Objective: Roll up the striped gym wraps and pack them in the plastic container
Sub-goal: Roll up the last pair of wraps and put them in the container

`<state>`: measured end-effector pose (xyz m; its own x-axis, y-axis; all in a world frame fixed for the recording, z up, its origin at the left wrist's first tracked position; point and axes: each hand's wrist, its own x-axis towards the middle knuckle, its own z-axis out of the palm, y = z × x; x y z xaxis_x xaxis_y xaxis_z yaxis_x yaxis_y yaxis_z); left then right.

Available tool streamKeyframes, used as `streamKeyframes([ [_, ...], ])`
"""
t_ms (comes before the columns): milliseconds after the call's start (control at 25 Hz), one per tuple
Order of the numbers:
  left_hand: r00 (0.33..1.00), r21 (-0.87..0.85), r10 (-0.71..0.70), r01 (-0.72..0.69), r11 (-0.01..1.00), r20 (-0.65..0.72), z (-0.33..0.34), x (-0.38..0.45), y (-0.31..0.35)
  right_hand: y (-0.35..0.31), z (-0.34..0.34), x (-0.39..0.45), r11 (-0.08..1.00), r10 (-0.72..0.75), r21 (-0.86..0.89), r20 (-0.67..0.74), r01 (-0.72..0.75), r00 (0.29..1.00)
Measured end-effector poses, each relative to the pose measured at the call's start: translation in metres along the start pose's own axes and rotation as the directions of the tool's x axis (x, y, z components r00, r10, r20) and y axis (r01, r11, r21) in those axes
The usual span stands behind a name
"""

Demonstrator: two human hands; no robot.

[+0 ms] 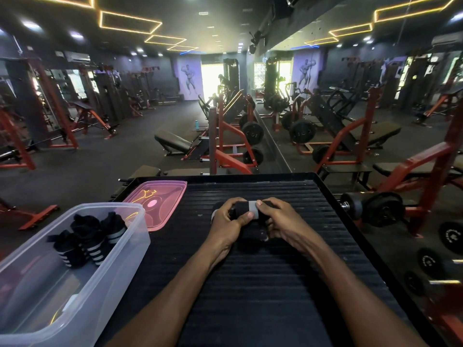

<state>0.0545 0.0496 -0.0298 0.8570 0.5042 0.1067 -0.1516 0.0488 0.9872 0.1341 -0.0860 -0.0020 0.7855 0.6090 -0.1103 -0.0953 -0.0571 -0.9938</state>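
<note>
A black gym wrap with a pale stripe lies partly rolled on the black ribbed platform. My left hand grips its left end, thumb on top. My right hand grips its right end, fingers curled over the roll. The clear plastic container stands at the left, open. Three rolled black wraps with white stripes sit inside it near the far end. The wrap's loose tail is hidden in shadow under my hands.
The container's pink lid lies flat behind it on the platform. A dumbbell and weight plates sit right of the platform. Red benches and racks and a wall mirror stand beyond.
</note>
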Motion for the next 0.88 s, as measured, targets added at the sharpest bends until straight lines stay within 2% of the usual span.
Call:
streamKeyframes([
  [80,1.000,-0.020,-0.005,0.005,1.000,0.009,0.002,-0.001,-0.002,-0.001,0.000,-0.001,0.997,-0.066,-0.050,-0.037,0.064,0.997],
  [200,0.996,-0.142,-0.079,0.083,0.986,0.035,0.003,0.000,0.002,-0.002,-0.001,-0.005,0.977,-0.189,-0.116,-0.090,0.178,0.978],
  [280,0.989,-0.194,-0.140,0.148,0.970,0.056,0.002,0.001,0.004,0.000,0.000,-0.005,0.960,-0.240,-0.166,-0.067,0.226,0.968],
  [360,0.981,-0.165,-0.184,0.192,0.967,0.062,0.000,0.002,0.004,0.001,-0.001,-0.005,0.948,-0.264,-0.196,-0.048,0.250,0.963],
  [520,0.993,-0.087,-0.114,0.112,0.990,-0.018,-0.002,0.005,-0.001,0.002,-0.001,-0.005,0.952,-0.258,-0.182,-0.057,0.244,0.964],
  [720,0.998,-0.052,-0.047,0.045,0.998,-0.031,-0.003,0.004,0.002,0.006,0.001,0.005,0.995,-0.094,0.019,-0.019,0.094,0.995],
  [880,0.999,0.004,-0.050,0.050,0.999,-0.022,-0.004,0.003,0.004,0.011,0.002,0.006,0.988,-0.147,-0.053,-0.073,0.143,0.986],
])
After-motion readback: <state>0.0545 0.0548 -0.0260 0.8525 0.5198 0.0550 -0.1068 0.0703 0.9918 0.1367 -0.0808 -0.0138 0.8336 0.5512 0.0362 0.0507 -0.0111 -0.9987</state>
